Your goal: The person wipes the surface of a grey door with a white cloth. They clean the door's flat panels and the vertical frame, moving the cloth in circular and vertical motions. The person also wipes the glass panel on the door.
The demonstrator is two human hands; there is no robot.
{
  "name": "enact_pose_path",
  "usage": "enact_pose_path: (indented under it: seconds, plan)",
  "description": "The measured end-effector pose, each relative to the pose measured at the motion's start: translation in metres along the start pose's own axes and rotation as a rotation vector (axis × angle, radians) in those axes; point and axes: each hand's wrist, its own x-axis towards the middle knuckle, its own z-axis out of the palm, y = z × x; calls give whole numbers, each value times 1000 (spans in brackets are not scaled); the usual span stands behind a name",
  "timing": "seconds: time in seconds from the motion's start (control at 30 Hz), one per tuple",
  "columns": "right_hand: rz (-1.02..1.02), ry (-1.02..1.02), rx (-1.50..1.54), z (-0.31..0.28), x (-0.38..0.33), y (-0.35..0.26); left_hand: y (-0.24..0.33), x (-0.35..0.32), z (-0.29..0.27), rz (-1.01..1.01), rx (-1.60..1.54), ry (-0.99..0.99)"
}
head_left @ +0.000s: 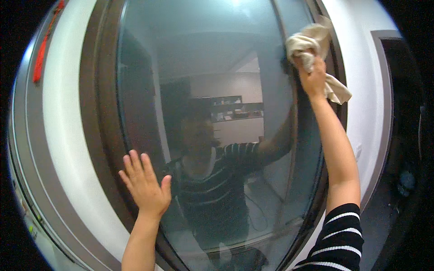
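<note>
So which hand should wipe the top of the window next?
Probably the right hand. It already grips the cloth, pressed high against the glass near the frame. The left hand is empty, lying flat and open low on the glass, as if bracing.

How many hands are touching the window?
2. The left hand lies flat with fingers spread on the lower left of the window glass. The right hand presses a beige cloth high at the right edge.

Left hand point(145, 186) raised, palm flat, fingers point(134, 163) spread upward. Right arm extended high; right hand point(312, 74) clenched, fingers curled closed.
</note>
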Motion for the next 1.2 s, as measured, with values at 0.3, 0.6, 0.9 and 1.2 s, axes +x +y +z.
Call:
enact_pose_path:
  seconds: [0.3, 0.6, 0.9, 1.2]
  plan:
    - [-191, -37, 194, 40, 4, -208, -3, -3, -5, 2, -71, -24]
    - [-1306, -427, 907, -40, -172, -300, -36, -129, -17, 167, -166, -322]
    - [-638, 29, 358, 89, 55, -311, -55, -106, -25, 335, -254, -147]
    - [-462, -28, 573, 111, 43, -459, -85, -84, -14, -92, -76, -4]
